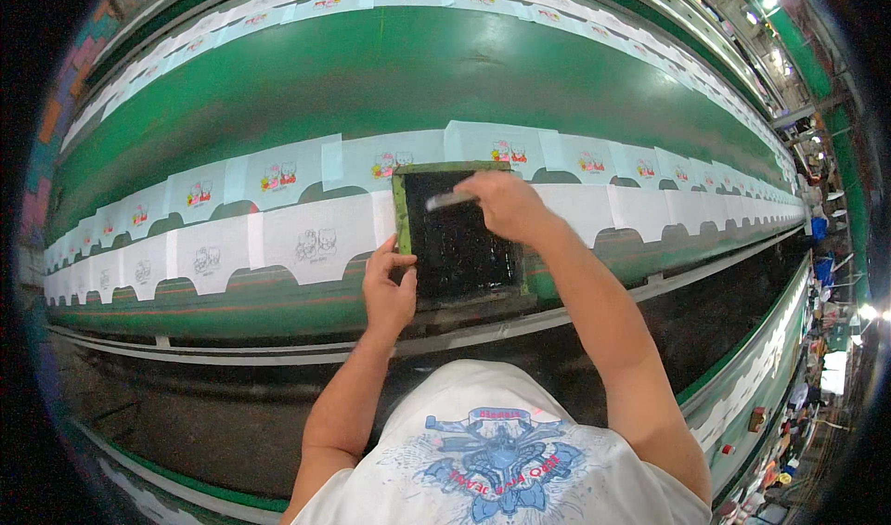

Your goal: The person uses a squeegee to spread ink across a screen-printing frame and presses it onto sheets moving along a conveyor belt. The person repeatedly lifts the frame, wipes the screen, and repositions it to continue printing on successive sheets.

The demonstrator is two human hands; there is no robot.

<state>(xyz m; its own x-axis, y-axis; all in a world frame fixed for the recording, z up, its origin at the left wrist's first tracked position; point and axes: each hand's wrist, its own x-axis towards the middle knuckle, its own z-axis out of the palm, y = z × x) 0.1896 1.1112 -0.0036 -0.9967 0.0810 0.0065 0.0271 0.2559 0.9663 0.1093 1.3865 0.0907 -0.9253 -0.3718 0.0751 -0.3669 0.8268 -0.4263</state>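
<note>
- While seen from the head camera, mid-pass of a print stroke, by the look of it; screen frame lying flat on white fabric panels along the green bench
- Left hand steadying the frame's left edge, fingers curled on it; right hand closed on a squeegee at the mesh's far end
- Next, likely an even pull toward the body; frame kept from shifting

left hand steadying printing screen, right hand gripping squeegee

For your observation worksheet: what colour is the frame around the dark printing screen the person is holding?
Green; the frame shows best in the head view, gripped by the left hand.
</note>
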